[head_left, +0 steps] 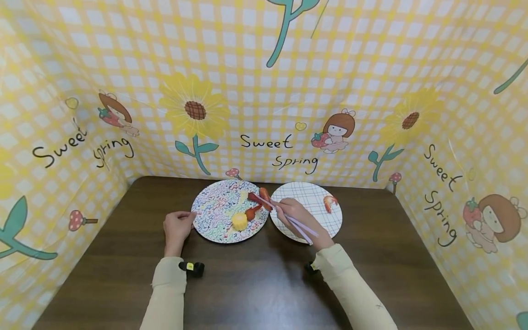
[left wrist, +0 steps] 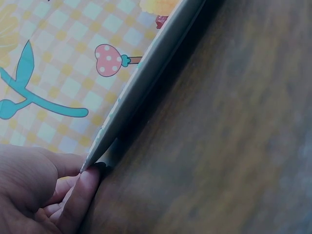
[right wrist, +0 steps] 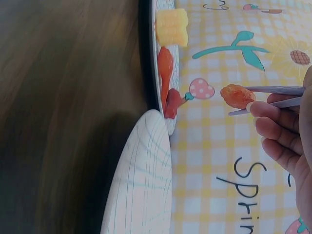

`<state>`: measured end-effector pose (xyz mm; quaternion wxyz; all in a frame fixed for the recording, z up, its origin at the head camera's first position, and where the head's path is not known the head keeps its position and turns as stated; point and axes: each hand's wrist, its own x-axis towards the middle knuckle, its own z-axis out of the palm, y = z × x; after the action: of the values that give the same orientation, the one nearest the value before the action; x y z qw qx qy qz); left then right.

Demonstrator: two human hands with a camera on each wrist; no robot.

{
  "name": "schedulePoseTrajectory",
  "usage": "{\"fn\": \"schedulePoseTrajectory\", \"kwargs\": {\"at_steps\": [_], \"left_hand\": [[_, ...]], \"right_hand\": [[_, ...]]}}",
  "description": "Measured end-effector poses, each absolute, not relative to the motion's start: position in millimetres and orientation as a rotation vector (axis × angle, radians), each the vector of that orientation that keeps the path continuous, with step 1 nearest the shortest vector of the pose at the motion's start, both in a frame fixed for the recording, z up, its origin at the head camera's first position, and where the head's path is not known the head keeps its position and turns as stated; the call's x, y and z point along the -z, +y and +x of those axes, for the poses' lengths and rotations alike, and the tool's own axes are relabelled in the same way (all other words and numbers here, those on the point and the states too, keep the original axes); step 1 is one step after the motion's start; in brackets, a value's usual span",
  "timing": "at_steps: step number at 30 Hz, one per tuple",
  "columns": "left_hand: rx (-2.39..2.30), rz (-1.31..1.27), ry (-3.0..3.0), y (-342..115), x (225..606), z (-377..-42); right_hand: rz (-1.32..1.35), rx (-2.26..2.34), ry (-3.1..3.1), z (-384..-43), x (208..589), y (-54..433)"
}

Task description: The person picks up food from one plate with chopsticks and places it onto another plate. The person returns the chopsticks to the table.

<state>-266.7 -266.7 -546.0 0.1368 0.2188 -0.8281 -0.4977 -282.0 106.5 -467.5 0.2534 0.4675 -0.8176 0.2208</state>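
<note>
My left hand [head_left: 178, 228] pinches the left rim of a plate with multicoloured squiggles [head_left: 218, 211]; in the left wrist view, thumb and finger meet at the plate's edge [left wrist: 131, 92]. My right hand [head_left: 301, 215] holds a pair of pale purple chopsticks [head_left: 294, 222]. Between the chopstick tips is an orange-brown piece of food [right wrist: 237, 96], raised above the plates in the right wrist view. On the squiggle plate lie a yellow corn piece [head_left: 239, 222], an orange drumstick-shaped piece [head_left: 251, 213] and a dark red piece [right wrist: 172, 101].
Right beside the squiggle plate stands a white plate with a thin-line grid [head_left: 301, 190], a shrimp [head_left: 330, 203] near its right side. Both are on a dark wooden table [head_left: 255, 284]. A yellow checked cloth [head_left: 255, 114] rises behind and at both sides.
</note>
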Motion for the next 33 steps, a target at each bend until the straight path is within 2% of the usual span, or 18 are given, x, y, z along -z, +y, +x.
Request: {"fn": "schedulePoseTrajectory", "kwargs": {"at_steps": [33], "left_hand": [[1.461, 0.609, -2.398, -266.7, 543.4, -264.8]], "right_hand": [[1.487, -0.713, -2.13, -266.4, 471.5, 27.5]]}}
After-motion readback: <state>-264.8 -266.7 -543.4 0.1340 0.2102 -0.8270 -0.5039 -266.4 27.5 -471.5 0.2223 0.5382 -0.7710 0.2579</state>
